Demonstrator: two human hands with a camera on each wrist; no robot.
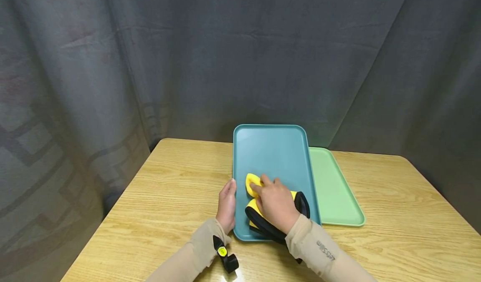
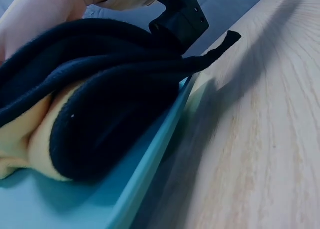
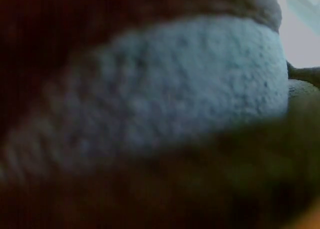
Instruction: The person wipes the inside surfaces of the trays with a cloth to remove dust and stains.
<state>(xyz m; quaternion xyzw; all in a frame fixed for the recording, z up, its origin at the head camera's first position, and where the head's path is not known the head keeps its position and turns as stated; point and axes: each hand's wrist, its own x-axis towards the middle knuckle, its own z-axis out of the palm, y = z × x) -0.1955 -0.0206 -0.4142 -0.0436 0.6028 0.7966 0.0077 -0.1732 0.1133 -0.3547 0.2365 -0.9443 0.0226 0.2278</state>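
Note:
A blue tray (image 1: 270,152) stands upright in the head view. At its left edge my left hand (image 1: 226,204) grips the side, with the thumb along the rim. On the tray's near half lies a folded yellow cloth with broad black edging (image 1: 263,223). My right hand (image 1: 277,202) reaches over this cloth, and its fingers hold a yellow looped part (image 1: 249,182) on the far left. In the left wrist view the cloth's black edging (image 2: 110,124) bulges over the tray rim (image 2: 150,166). Rough fabric (image 3: 190,84) fills the right wrist view, dark and blurred.
A light green tray (image 1: 334,190) lies on the wooden table (image 1: 180,177), partly behind the blue tray's right side. Grey curtains (image 1: 233,56) hang along the back and sides. A black strap with a small device (image 1: 227,259) sits on the left wrist.

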